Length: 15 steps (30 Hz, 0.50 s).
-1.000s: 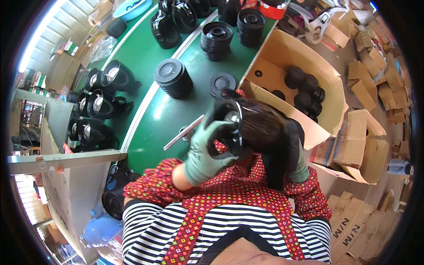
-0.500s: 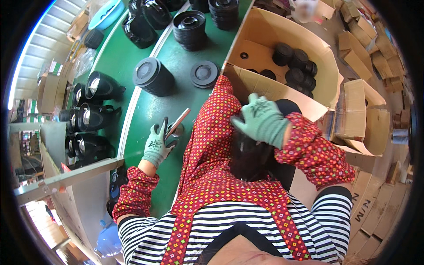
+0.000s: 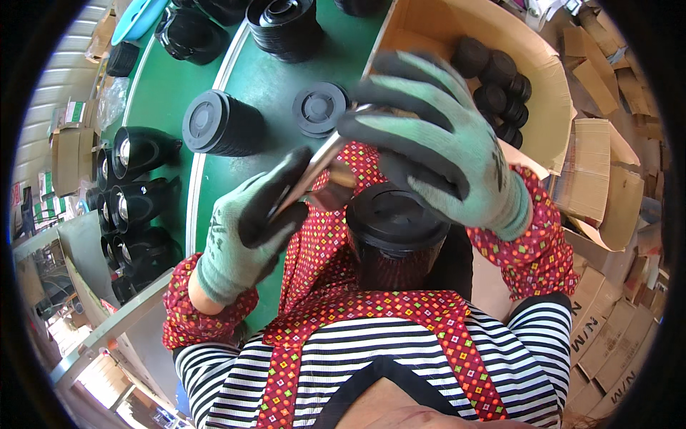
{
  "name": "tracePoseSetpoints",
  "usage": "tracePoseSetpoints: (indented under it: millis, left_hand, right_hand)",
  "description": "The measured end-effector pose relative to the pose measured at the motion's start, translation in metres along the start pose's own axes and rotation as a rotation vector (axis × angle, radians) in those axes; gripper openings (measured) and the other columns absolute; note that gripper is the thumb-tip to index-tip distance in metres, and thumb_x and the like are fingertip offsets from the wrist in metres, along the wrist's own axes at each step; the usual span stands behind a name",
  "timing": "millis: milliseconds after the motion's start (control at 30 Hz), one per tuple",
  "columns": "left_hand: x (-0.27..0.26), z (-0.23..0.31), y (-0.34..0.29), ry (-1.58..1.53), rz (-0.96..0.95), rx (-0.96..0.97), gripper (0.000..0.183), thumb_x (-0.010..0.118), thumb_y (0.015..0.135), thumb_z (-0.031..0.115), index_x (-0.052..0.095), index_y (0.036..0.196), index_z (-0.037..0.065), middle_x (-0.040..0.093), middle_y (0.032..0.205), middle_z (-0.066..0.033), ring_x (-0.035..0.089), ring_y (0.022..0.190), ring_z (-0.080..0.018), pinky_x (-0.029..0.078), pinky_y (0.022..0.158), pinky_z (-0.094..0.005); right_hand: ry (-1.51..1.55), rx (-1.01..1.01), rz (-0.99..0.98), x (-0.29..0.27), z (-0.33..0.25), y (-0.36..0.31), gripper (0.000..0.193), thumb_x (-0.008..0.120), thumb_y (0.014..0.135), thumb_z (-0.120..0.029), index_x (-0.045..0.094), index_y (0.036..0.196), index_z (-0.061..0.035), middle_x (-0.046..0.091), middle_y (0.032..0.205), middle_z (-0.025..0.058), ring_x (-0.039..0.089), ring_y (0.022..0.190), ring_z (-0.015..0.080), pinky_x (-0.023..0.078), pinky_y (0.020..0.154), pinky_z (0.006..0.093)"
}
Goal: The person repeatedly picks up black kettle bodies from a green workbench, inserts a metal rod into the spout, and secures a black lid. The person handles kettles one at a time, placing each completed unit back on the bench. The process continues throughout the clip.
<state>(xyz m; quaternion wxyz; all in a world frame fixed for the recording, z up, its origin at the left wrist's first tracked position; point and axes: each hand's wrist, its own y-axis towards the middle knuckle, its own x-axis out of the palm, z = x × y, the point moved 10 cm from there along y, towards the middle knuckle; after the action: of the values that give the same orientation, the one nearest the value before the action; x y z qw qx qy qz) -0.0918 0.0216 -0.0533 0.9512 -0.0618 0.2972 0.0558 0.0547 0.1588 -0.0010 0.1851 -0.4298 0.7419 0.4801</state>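
My left hand (image 3: 246, 225), in a green glove with black palm and fingers, is closed round a slim, flat thing with a shiny edge (image 3: 311, 168). Its kind is unclear. A brownish, glossy part (image 3: 332, 187) shows beside it. My right hand (image 3: 443, 136), gloved alike, reaches over from the right and bends its fingers round the upper end of the slim thing; blur and the glove hide the exact grip. Below, on my lap, stands a dark container with a round black lid (image 3: 396, 214), partly covered by the right hand.
On the green table are a stack of black discs (image 3: 225, 125), a lower stack (image 3: 320, 107) and a taller one (image 3: 282, 28). Glossy black housings (image 3: 139, 204) line the left. To the right, a cardboard box (image 3: 554, 93) holds several black round parts; another carton (image 3: 597, 171) stands beyond.
My left hand has come up and inward with the slim thing. My right hand has left the dark container and moved up to the slim thing's end. The container's lid shows more now.
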Motion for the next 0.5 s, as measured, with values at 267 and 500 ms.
tracePoseSetpoints:
  millis: [267, 500]
  left_hand:
    - [0.016, 0.082, 0.077, 0.014, -0.194, 0.289, 0.068, 0.070, 0.089, 0.030, 0.059, 0.147, -0.004, 0.067, 0.130, -0.0221, 0.067, 0.118, -0.0315, 0.052, 0.097, -0.0418]
    - [0.108, 0.114, 0.072, -0.128, -0.358, 0.656, 0.046, 0.074, 0.086, 0.032, 0.069, 0.123, 0.005, 0.064, 0.115, -0.0156, 0.062, 0.110, -0.0365, 0.047, 0.101, -0.0505]
  right_hand:
    - [0.538, 0.349, 0.103, 0.073, 0.110, -0.069, 0.030, 0.069, 0.098, -0.026, 0.073, 0.116, -0.0016, 0.071, 0.114, 0.0162, 0.067, 0.110, 0.0314, 0.050, 0.102, 0.0411]
    - [0.993, 0.140, 0.052, 0.114, 0.093, -0.085, 0.024, 0.064, 0.103, -0.013, 0.061, 0.120, 0.0030, 0.061, 0.126, 0.0187, 0.062, 0.117, 0.0327, 0.050, 0.104, 0.0420]
